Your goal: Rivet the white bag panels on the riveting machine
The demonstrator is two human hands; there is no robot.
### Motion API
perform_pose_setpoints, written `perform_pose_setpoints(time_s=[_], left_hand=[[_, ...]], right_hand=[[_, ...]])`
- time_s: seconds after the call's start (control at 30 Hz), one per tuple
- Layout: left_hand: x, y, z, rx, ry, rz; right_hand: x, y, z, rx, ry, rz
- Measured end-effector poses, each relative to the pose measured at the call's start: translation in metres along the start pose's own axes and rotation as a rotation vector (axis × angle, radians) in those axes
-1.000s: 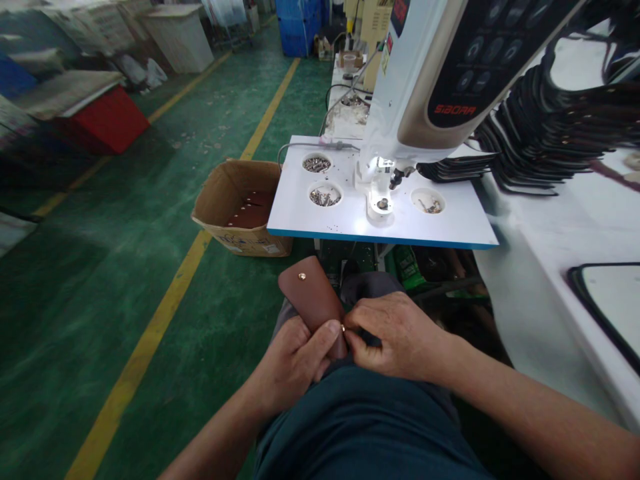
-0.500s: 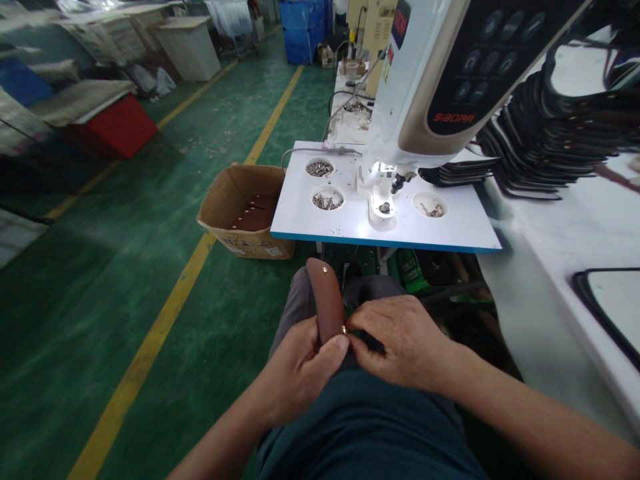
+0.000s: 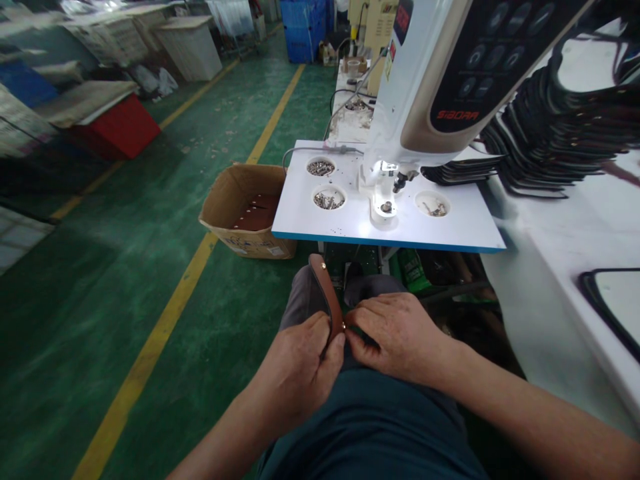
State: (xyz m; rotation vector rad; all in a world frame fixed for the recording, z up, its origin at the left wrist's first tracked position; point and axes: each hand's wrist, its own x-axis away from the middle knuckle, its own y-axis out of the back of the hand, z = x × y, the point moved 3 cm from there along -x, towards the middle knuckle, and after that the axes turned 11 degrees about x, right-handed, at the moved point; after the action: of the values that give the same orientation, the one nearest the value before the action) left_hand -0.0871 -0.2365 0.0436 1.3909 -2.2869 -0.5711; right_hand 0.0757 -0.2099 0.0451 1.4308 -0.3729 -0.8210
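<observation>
Over my lap, my left hand grips the lower end of a curved brown leather piece between thumb and fingers. The piece is turned nearly edge-on, its far end pointing away from me. One shiny metal stud sits near that far end. A second stud shows at the near end, beside my left thumb. My right hand has its thumb and forefinger pinched at this second stud; the fingertips partly hide it.
Ahead stands a riveting machine on a white table with sunken cups of metal fasteners. A cardboard box with brown pieces is on the floor at left. Black-edged panels are stacked at right.
My left hand has rolled the leather piece from showing its broad face to nearly edge-on. My right fingertips stay at the near stud.
</observation>
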Motion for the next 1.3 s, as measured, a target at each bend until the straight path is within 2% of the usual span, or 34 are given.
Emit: perform_pose_setpoints(time_s=[0.3,0.7,0.93,1.13,1.3], left_hand=[[0.002,-0.004,-0.005,0.03,-0.115,-0.011],[0.007,0.001,-0.007,0.081,-0.235,-0.038],[0.004,0.004,-0.006,0.147,-0.198,-0.038],[0.002,0.005,0.0,0.348,-0.119,-0.005],[0.002,0.001,0.007,0.476,-0.028,0.034]], right_hand=[[-0.002,0.006,0.007,-0.019,0.008,0.075],[-0.003,0.011,0.006,-0.273,-0.023,0.095],[-0.006,0.012,0.005,-0.328,-0.061,0.108],[-0.009,0.02,0.003,-0.348,-0.082,0.144],[-0.008,0.019,-0.001,-0.347,-0.084,0.117]])
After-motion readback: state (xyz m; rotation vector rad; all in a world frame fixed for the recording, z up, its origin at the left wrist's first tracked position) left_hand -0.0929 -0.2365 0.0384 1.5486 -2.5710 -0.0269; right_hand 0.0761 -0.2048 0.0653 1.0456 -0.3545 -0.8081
